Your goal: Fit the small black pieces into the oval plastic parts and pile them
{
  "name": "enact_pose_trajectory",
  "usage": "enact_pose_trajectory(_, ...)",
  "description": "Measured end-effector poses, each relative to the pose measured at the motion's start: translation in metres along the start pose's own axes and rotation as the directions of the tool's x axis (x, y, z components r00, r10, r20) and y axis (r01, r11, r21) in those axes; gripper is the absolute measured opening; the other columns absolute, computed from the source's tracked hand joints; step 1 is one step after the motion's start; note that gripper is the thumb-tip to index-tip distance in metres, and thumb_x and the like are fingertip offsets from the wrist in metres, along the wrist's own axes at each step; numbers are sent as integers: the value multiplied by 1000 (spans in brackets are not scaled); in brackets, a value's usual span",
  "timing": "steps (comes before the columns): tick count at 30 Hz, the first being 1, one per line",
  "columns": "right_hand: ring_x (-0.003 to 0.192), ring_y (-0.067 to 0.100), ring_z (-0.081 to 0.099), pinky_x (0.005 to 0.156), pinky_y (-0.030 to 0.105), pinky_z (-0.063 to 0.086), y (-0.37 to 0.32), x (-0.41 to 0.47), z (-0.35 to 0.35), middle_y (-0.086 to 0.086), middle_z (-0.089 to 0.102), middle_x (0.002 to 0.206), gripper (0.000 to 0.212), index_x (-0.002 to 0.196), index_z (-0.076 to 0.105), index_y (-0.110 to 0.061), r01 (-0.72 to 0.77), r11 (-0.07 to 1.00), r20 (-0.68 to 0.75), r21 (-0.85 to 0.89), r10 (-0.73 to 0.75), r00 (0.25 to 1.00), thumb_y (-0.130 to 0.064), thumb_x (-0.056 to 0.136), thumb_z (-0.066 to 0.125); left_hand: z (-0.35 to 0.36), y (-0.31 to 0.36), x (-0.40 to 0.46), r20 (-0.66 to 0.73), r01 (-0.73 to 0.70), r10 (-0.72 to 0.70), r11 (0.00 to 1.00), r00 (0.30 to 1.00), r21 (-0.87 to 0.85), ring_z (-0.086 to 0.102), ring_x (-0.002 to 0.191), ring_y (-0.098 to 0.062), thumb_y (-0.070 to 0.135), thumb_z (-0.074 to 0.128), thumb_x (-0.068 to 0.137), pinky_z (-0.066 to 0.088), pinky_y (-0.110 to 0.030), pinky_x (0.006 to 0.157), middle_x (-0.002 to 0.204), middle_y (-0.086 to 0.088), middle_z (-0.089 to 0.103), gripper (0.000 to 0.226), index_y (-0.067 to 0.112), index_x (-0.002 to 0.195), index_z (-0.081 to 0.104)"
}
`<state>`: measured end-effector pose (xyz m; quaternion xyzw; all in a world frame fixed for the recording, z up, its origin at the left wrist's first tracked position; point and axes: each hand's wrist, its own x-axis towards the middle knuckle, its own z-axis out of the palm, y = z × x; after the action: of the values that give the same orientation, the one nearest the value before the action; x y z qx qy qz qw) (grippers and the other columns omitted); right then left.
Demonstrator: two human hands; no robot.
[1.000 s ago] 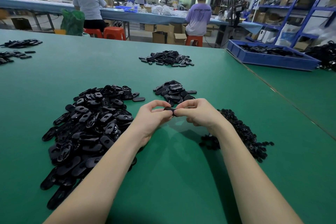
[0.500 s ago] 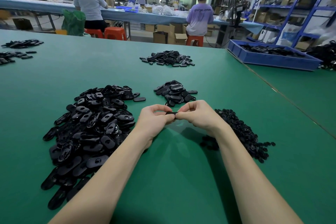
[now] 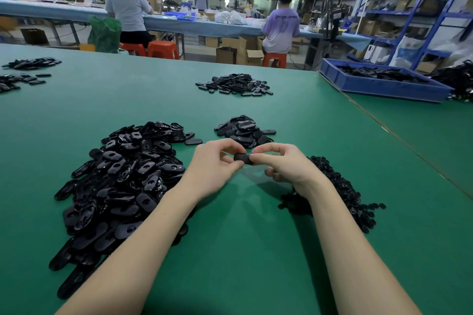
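Green tabletop (image 3: 243,250): both hands (image 3: 245,161) pinch one oval part (image 3: 242,158) near its middle. A small finished pile (image 3: 244,130) lies beyond; the big heap (image 3: 122,181) toward the left edge looks mostly unassembled, so most work remains.

Oval parts (image 3: 122,176) lie left, small pieces (image 3: 340,192) right.

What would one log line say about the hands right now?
step: fitting | left hand: pinches oval part | right hand: pinches same part | big pile: left | small pieces: right
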<state>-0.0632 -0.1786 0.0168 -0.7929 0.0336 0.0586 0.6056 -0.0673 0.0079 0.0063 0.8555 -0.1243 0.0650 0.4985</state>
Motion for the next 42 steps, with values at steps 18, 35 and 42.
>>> enact_pose_trajectory(18, 58, 7, 58, 58, 21, 42, 0, -3, -3, -4, 80, 94, 16, 106, 71, -20, -51, 993, 43, -107, 55, 998, -31, 94, 70, 32, -7, 90, -235, 134, -54, 931, 970, 339, 65, 95, -12, 39, 73, 83, 41, -25, 73, 94, 15, 69, 20, 34, 102, 68)
enact_pose_trajectory(35, 50, 3, 57, 49, 12, 43, 4, 2, 4, -2, 80, 90, 10, 100, 73, -21, -20, 973, 63, -228, 35, 997, -29, 93, 72, 15, -15, 12, -156, -33, 74, 968, 985, 248, 61, 69, -8, 37, 65, 86, 56, -35, 78, 95, 16, 67, 8, 33, 92, 64)
enact_pose_trajectory(42, 63, 7, 60, 68, 24, 49, 1, 4, 16, -7, 79, 82, 10, 94, 74, -23, 76, 903, 64, -422, -54, 996, -33, 92, 72, -39, -3, 7, -107, -124, 154, 961, 982, 248, 62, 66, -6, 26, 67, 89, 48, -19, 73, 83, 19, 69, 4, 28, 88, 71)
